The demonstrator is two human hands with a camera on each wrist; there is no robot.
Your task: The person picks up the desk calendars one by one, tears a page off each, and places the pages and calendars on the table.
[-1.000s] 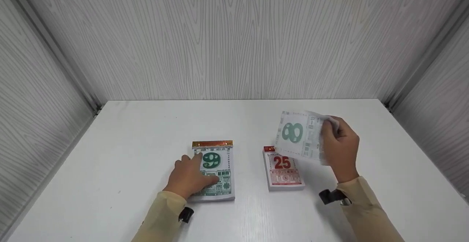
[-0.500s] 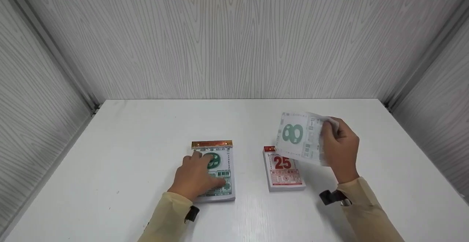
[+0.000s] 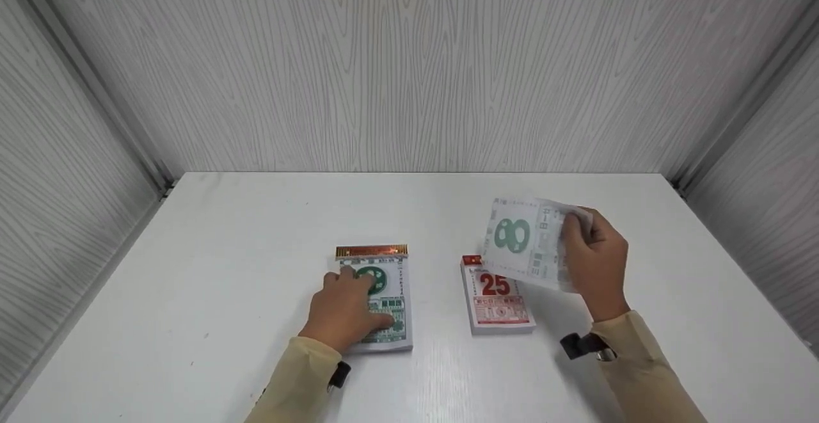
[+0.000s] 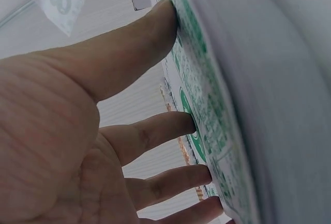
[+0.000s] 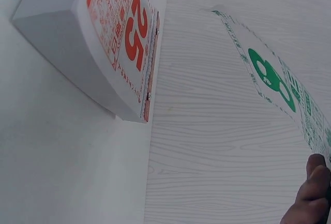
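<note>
A thick tear-off calendar (image 3: 381, 295) with green print and a gold top strip lies on the white table (image 3: 224, 269). My left hand (image 3: 343, 311) rests flat on its top page (image 4: 207, 105), with straight fingers (image 4: 155, 131) pressing the paper. A smaller calendar (image 3: 496, 298) (image 5: 111, 43) showing a red 25 lies to its right. Above that one, my right hand (image 3: 592, 260) pinches a loose torn page (image 3: 521, 240) (image 5: 279, 87) with a green 8, held up in the air by its right edge.
Grey wood-grain walls (image 3: 409, 71) close in the table at the back and on both sides. Both forearms wear beige sleeves (image 3: 301, 378) with small black wrist cameras (image 3: 579, 344).
My left hand has slid slightly right and forward over the green calendar, covering more of its numeral. The right hand with the torn page has hardly moved.
</note>
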